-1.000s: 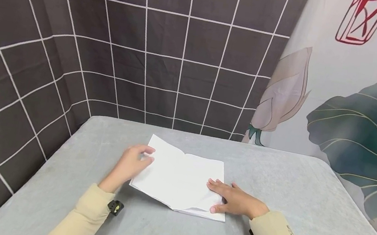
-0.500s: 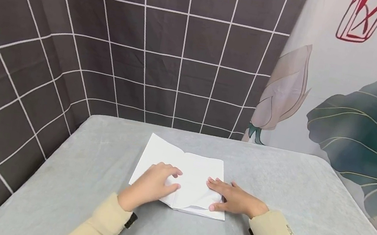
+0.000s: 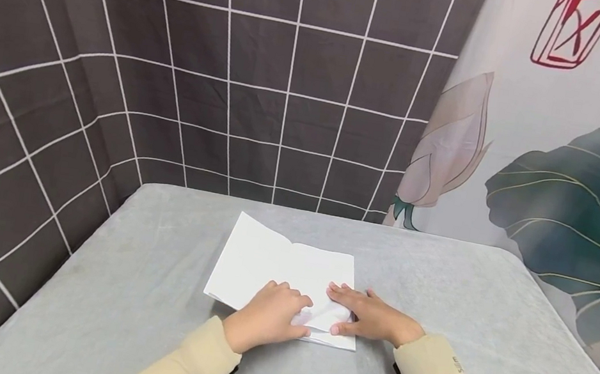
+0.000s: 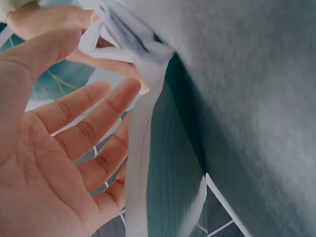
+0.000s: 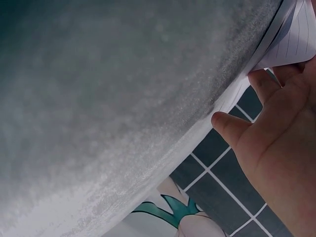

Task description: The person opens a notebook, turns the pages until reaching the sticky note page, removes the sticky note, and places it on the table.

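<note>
An open notebook [image 3: 260, 258] with white pages lies on the table, its left half lifted toward its outer edge. Faint ruled lines show on a curled page [image 5: 291, 44] in the right wrist view. My left hand [image 3: 272, 312] is over the lower middle of the notebook, thumb apart from loosely bent fingers. The left wrist view shows its palm and relaxed fingers [image 4: 79, 131] beside the page edges, holding nothing. My right hand [image 3: 373, 317] rests on the right page with fingers spread. Near it the page's lower edge is rumpled and raised above the sheets below.
A grey cloth covers the table [image 3: 142, 306]. Behind it hangs a dark curtain [image 3: 256, 109] with a white grid. To the right is a pale hanging [image 3: 472, 200] printed with a flower and large leaves.
My left hand has left the notebook's left edge and moved right and nearer, across the pages toward the right hand. The right hand has stayed on the right page.
</note>
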`<state>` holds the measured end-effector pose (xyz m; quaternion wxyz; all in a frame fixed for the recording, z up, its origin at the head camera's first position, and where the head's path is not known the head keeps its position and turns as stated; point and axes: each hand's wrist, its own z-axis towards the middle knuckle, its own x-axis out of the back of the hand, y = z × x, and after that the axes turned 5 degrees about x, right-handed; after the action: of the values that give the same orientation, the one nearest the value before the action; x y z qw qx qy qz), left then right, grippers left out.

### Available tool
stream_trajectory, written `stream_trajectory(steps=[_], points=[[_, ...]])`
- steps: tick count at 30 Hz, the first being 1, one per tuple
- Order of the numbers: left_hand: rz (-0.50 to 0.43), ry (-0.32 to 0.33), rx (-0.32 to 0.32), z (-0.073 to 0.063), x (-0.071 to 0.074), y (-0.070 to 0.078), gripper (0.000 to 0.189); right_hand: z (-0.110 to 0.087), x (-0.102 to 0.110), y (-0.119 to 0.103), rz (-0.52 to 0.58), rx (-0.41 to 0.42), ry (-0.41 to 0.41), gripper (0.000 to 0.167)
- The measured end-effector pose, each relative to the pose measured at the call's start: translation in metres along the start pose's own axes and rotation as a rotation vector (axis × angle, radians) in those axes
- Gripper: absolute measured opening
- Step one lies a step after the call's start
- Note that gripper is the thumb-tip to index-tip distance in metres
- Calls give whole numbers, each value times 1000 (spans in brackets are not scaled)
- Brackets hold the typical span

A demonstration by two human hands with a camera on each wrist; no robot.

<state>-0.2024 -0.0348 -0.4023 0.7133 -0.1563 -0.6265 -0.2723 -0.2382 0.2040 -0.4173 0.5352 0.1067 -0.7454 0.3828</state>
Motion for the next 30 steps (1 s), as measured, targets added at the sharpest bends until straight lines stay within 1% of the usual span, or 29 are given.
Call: stream_trajectory(steps=[3, 6, 11, 16, 21, 25, 30], points=[[53, 6, -12, 2, -5, 3, 37, 0, 1, -2, 1, 3, 4, 80], [101, 30, -21, 3, -9, 5, 31, 0, 1, -3, 1, 1, 2, 81], [129, 79, -37, 3, -12, 10, 21, 0, 1, -3, 4, -11, -1, 81], [167, 112, -56, 2, -16, 15, 13, -1, 0, -3, -1, -13, 0, 81], [202, 111, -66, 2, -18, 17, 12, -1, 0, -3, -10, -24, -3, 82], [207, 105, -65, 2, -19, 18, 10, -1, 0, -3, -14, -24, -6, 83], [219, 124, -72, 2, -20, 17, 8, 0, 0, -3, -19, -29, -12, 84]])
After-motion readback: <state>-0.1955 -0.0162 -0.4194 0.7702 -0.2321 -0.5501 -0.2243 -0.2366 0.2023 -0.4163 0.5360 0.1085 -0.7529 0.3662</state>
